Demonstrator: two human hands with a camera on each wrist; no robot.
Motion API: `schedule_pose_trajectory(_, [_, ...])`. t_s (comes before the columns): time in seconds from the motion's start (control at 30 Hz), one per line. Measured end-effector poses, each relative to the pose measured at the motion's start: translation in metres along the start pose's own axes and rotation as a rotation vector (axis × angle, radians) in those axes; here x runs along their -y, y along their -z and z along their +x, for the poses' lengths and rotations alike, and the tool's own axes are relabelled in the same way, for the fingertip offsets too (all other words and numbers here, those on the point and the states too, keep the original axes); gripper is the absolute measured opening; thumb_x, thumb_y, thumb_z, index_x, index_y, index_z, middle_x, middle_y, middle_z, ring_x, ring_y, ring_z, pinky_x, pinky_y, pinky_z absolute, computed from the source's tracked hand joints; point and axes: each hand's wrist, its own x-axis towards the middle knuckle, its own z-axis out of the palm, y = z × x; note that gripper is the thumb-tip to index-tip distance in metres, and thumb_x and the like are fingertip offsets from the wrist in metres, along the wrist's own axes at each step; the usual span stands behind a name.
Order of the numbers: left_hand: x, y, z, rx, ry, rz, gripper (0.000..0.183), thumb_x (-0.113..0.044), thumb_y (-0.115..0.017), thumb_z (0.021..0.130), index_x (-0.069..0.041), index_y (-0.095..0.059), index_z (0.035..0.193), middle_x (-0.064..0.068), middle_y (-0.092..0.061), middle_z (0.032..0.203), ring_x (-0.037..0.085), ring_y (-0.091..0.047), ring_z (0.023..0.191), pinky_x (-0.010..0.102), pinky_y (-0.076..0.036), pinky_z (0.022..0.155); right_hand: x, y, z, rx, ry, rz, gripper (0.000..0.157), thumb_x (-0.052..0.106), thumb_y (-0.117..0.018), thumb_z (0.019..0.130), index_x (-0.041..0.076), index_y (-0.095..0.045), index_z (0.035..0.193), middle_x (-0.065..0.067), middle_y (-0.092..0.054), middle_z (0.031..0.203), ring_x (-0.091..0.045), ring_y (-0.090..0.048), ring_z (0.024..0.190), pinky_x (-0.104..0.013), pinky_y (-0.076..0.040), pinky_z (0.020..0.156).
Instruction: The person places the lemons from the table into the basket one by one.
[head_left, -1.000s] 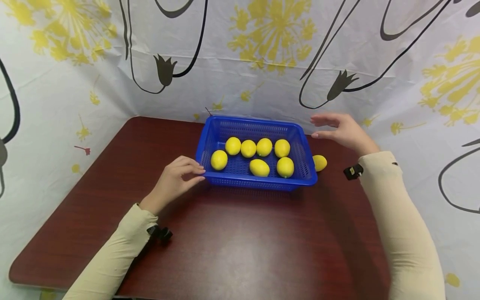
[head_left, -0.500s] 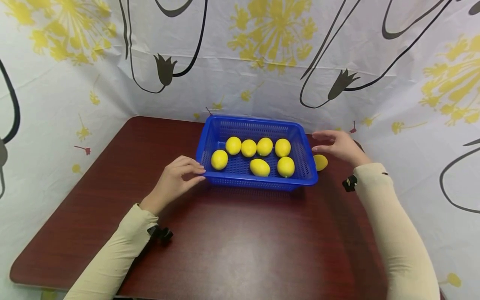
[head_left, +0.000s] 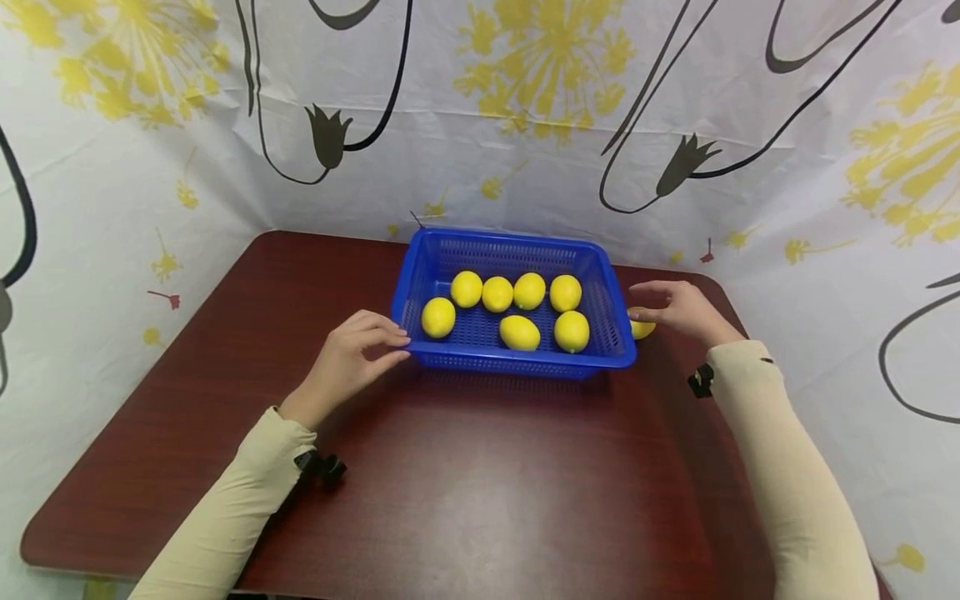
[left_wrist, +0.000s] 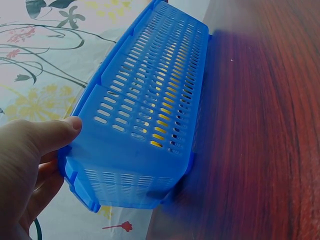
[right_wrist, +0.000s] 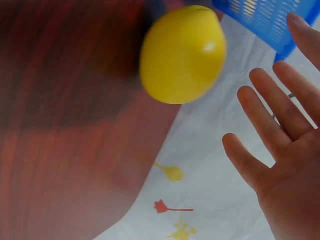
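Note:
A blue perforated plastic basket [head_left: 517, 359] stands on the table and holds several yellow lemons [head_left: 520, 333]. At its front left corner my left hand [head_left: 341, 362] pinches the rim, thumb on the outside and fingers under the edge, as the left wrist view of that hand [left_wrist: 30, 165] also shows. One more lemon [head_left: 642, 330] lies on the table just right of the basket, partly hidden by my right hand [head_left: 686, 312]. In the right wrist view, the fingers [right_wrist: 265, 115] are spread and apart from that lemon [right_wrist: 182, 55].
The dark red wooden table [head_left: 487, 500] runs forward from the basket. A white floral-printed sheet [head_left: 450, 167] hangs close behind the basket and along both sides. Black wrist cameras [head_left: 701, 381] are strapped to both sleeves.
My right hand has come down toward the loose lemon and now partly covers it in the head view. The left hand and the basket have stayed in place.

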Motion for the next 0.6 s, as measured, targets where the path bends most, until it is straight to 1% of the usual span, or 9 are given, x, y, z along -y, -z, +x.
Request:
schedule_pose_trajectory(0.1, [0.0,0.0,0.0,0.003,0.003,0.002,0.02,-0.01,-0.086,0.074,-0.01,-0.08,0.093,0.003,-0.074,0.097,0.018,-0.063,0.098,0.024,-0.052,0.091,-0.004,-0.006,-0.001,0.013,0.029,-0.032,0.062,0.039,-0.072,0.089,0.006,-0.056,0.138,-0.023,-0.058,0.138,-0.045,-0.049,0.132,-0.066,-0.038,0.107])
schedule_pose_trajectory(0.23, [0.0,0.0,-0.001,0.004,0.007,0.005,0.02,-0.01,-0.086,0.074,-0.009,-0.08,0.093,0.003,-0.074,0.097,0.018,-0.063,0.098,0.026,-0.052,0.091,-0.009,-0.014,-0.001,0.029,0.064,-0.053,0.058,0.029,-0.075,0.087,0.003,-0.057,0.136,-0.024,-0.061,0.134,-0.044,-0.052,0.127,-0.064,-0.038,0.107])
schedule_pose_trajectory(0.4, [-0.001,0.0,0.0,0.003,0.008,0.008,0.02,-0.01,-0.086,0.074,-0.009,-0.08,0.093,0.003,-0.074,0.097,0.018,-0.063,0.098,0.026,-0.052,0.091,-0.015,-0.022,-0.001,0.032,0.068,-0.075,0.059,0.026,-0.077,0.086,0.003,-0.057,0.136,-0.026,-0.06,0.133,-0.043,-0.053,0.123,-0.062,-0.041,0.106])
schedule_pose_trajectory(0.5, [-0.001,0.0,0.0,-0.002,0.002,0.009,0.02,-0.01,-0.086,0.074,-0.009,-0.08,0.093,0.003,-0.074,0.097,0.018,-0.063,0.098,0.025,-0.052,0.091,-0.018,-0.025,0.0,0.021,0.068,-0.075,0.06,0.024,-0.077,0.085,0.002,-0.055,0.137,-0.026,-0.058,0.136,-0.044,-0.053,0.124,-0.062,-0.042,0.106])
schedule_pose_trajectory(0.6, [-0.002,0.0,0.0,-0.005,0.0,0.002,0.02,-0.01,-0.086,0.074,-0.009,-0.08,0.093,0.004,-0.074,0.097,0.019,-0.063,0.098,0.025,-0.051,0.091,-0.021,-0.028,0.001,0.016,0.058,-0.069,0.064,0.025,-0.078,0.084,0.003,-0.053,0.139,-0.026,-0.056,0.138,-0.043,-0.052,0.125,-0.062,-0.042,0.106])
